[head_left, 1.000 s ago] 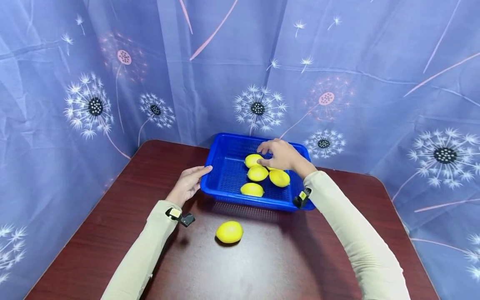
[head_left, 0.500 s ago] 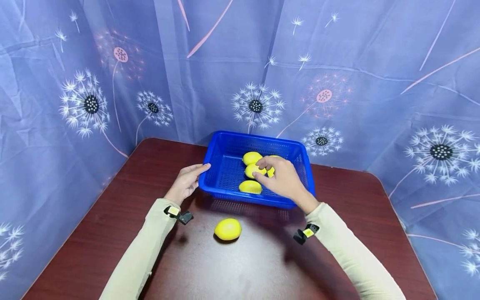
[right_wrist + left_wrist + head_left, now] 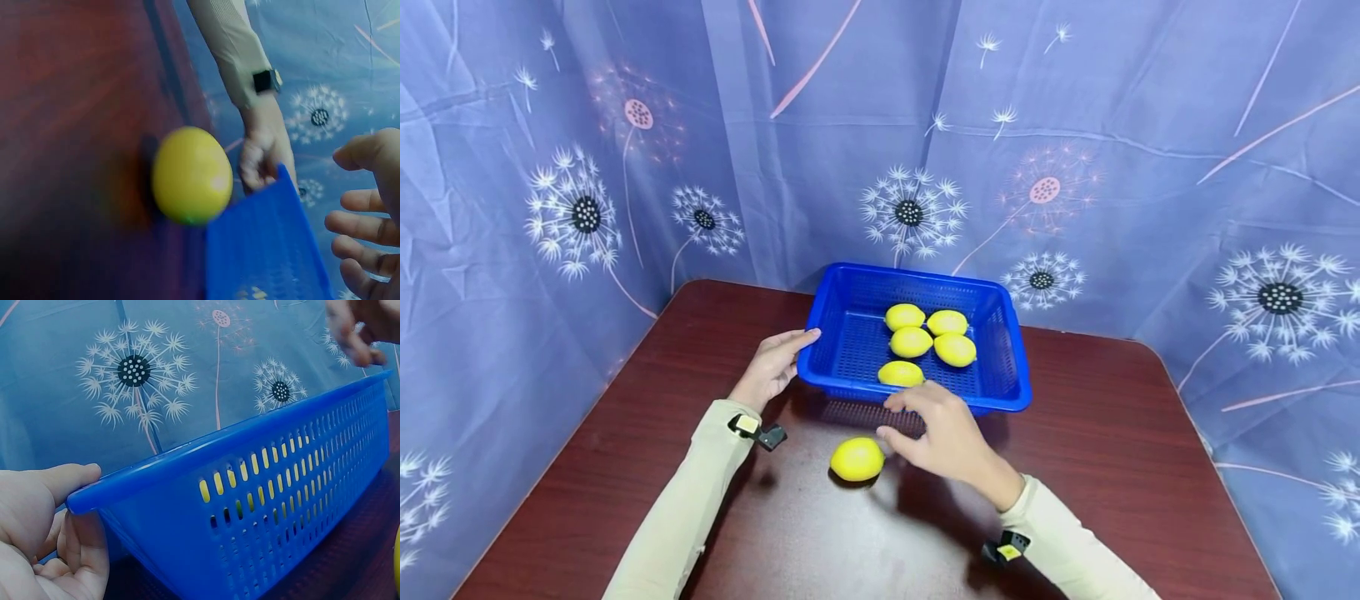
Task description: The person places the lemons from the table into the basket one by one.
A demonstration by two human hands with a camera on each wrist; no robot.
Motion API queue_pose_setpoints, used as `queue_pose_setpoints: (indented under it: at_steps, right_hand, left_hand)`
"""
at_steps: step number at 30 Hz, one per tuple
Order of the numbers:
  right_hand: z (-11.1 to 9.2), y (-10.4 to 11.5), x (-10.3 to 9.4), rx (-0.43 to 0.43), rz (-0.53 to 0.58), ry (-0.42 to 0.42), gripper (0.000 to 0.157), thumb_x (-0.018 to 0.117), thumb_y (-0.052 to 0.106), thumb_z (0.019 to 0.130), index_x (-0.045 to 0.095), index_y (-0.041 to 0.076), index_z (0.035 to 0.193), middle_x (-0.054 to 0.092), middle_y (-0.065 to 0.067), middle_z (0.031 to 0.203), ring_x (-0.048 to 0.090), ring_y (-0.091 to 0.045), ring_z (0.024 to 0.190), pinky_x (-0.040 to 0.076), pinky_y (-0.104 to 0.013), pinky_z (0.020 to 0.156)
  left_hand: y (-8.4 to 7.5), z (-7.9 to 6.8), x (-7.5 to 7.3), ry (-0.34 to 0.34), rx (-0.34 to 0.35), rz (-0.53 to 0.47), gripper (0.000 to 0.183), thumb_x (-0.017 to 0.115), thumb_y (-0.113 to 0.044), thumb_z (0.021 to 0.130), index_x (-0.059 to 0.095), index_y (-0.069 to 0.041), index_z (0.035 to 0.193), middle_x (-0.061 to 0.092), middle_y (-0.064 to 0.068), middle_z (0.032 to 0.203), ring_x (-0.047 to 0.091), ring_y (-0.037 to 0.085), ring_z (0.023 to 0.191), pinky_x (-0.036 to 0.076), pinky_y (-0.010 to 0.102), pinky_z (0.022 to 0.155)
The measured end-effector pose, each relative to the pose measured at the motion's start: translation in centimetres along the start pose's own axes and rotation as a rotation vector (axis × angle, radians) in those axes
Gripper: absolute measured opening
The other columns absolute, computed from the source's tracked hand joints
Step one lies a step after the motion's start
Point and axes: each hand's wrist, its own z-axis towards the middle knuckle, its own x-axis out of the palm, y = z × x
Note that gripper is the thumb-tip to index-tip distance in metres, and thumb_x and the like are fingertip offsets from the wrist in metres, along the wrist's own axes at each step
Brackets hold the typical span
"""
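My left hand (image 3: 772, 367) grips the left end of a blue plastic basket (image 3: 1013, 367), thumb on top of the rim and fingers curled beneath it, as the left wrist view (image 3: 53, 534) also shows. Several yellow lemons (image 3: 955, 350) lie inside the basket. One more lemon (image 3: 857, 459) sits on the table in front of the basket. Just to the right of that lemon hovers my right hand (image 3: 943, 437), its fingers spread and loosely bent, holding nothing. In the right wrist view the loose lemon (image 3: 192, 176) stands apart from the fingers.
The dark reddish-brown table (image 3: 1097, 450) carries the basket near its back edge. A blue curtain (image 3: 820, 167) with dandelion prints hangs behind and along the sides. Each wrist wears a small black camera mount (image 3: 758, 432).
My right hand has left the lemons in the basket and come forward over the front rim to beside the loose lemon. The left hand keeps its hold on the basket.
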Motion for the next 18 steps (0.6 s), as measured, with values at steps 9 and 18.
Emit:
queue_pose_setpoints:
  at_steps: [9, 18]
  right_hand:
    - [-2.3, 1.0, 2.5, 0.064, 0.03, 0.09, 0.033, 0.087, 0.035, 0.077, 0.075, 0.015, 0.1, 0.072, 0.006, 0.092, 0.063, -0.009, 0.085, 0.055, -0.027, 0.07]
    - [-3.3, 1.0, 4.7, 0.092, -0.153, 0.213, 0.065, 0.083, 0.062, 0.073, 0.069, 0.02, 0.121, 0.072, 0.003, 0.109, 0.064, -0.016, 0.095, 0.059, -0.037, 0.081]
  left_hand:
    - [0.0, -0.1, 0.1, -0.003, -0.004, 0.015, 0.02, 0.081, -0.03, 0.091, 0.067, -0.018, 0.097, 0.045, -0.012, 0.06, 0.04, 0.002, 0.045, 0.03, 0.012, 0.04]
    - [0.1, -0.2, 0.0, 0.005, 0.014, 0.029, 0.02, 0.08, -0.029, 0.092, 0.068, -0.016, 0.1, 0.047, -0.012, 0.062, 0.042, 0.001, 0.046, 0.031, 0.012, 0.04]
